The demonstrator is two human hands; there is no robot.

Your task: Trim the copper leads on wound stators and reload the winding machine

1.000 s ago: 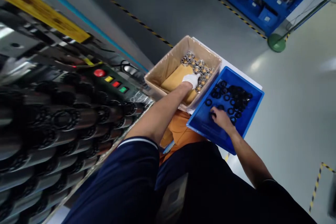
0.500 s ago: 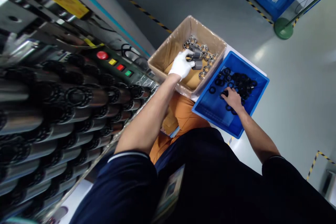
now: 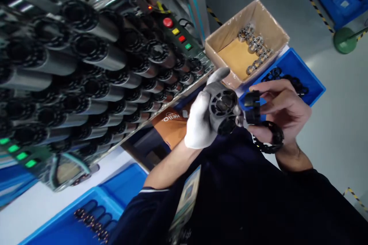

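Slotted metal cylinders [image 3: 214, 101]: in gloved left hand [image 3: 200, 116], fingers wrapped round the outer walls, near cardboard box [image 3: 270, 26]. Probably weighty, rigid, smooth; grip by the barrel.

Black toothed rings [image 3: 253, 110]: in bare right hand [image 3: 289, 109], fingers pinching; contact with cylinders unclear. Likely light, stiff; hold by rim, sparing teeth.

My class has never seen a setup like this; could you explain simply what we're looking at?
There is no robot here: a person works with two hands, and a single head-worn camera looks forward and down at them. The left hand, in a white glove, holds a slotted metal core. The bare right hand holds black slotted rings. Beyond them, a cardboard box contains more metal cores, and a blue tray beside it contains more black rings. To the left, many metal cylinders stand in rows beside colored push buttons.
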